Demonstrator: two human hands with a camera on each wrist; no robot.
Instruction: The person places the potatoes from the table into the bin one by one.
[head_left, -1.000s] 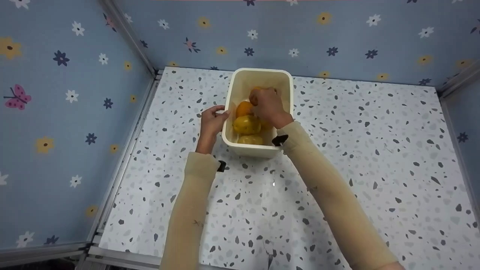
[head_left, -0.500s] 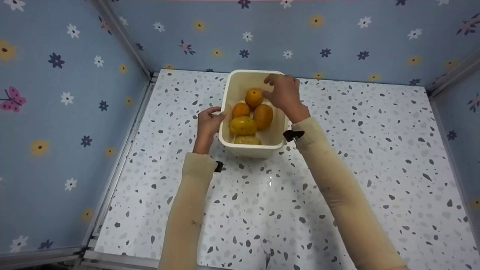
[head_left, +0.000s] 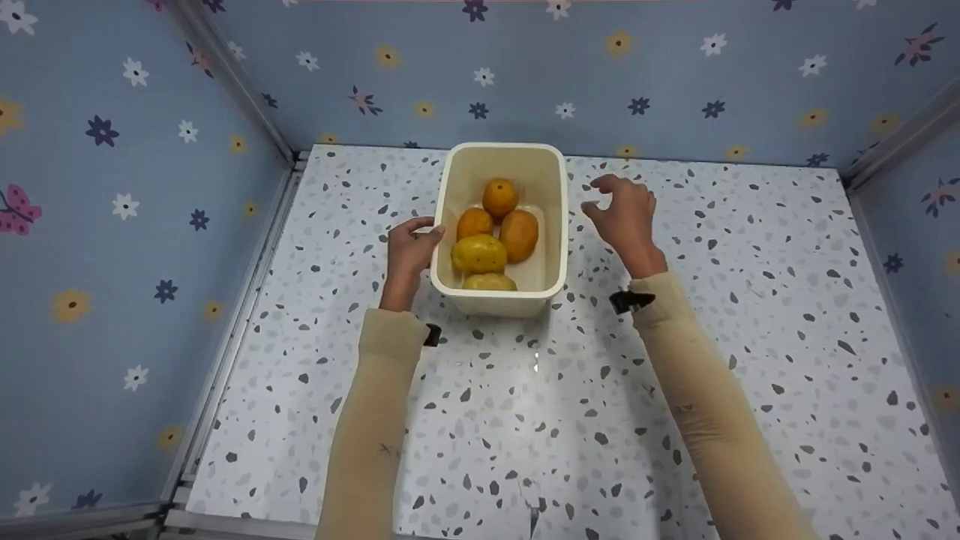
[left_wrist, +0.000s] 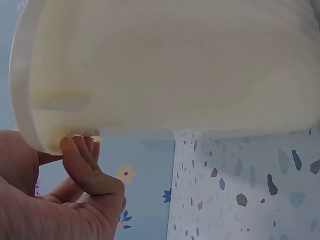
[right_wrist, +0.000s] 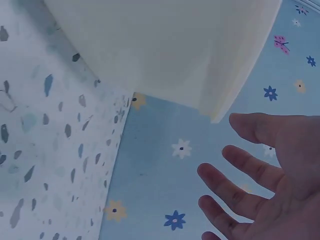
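Observation:
A cream plastic bin (head_left: pixel 556 225) stands upright on the table, with several orange and yellow fruits inside. An orange (head_left: pixel 500 196) lies at the back, a smaller orange round fruit (head_left: pixel 474 223) to the left, and an orange oval fruit (head_left: pixel 519 235) to the right. Nearer the front are a speckled yellow oval fruit (head_left: pixel 480 254) and a paler yellow one (head_left: pixel 489 282), partly hidden by the front rim. My left hand (head_left: pixel 410 251) pinches the bin's left rim, its fingers curled at the edge in the left wrist view. My right hand (head_left: pixel 627 217) hovers right of the bin, fingers loosely bent, holding nothing.
The white speckled table (head_left: pixel 735 337) extends around the bin and toward me. A blue floral wall panel (head_left: pixel 675 82) rises just behind the bin. Another floral panel (head_left: pixel 97 300) borders the left side, with a metal frame along its base.
My right hand has come out of the bin and moved right, away from its rim, uncovering the fruits. My left hand stays at the left rim. The view has shifted slightly.

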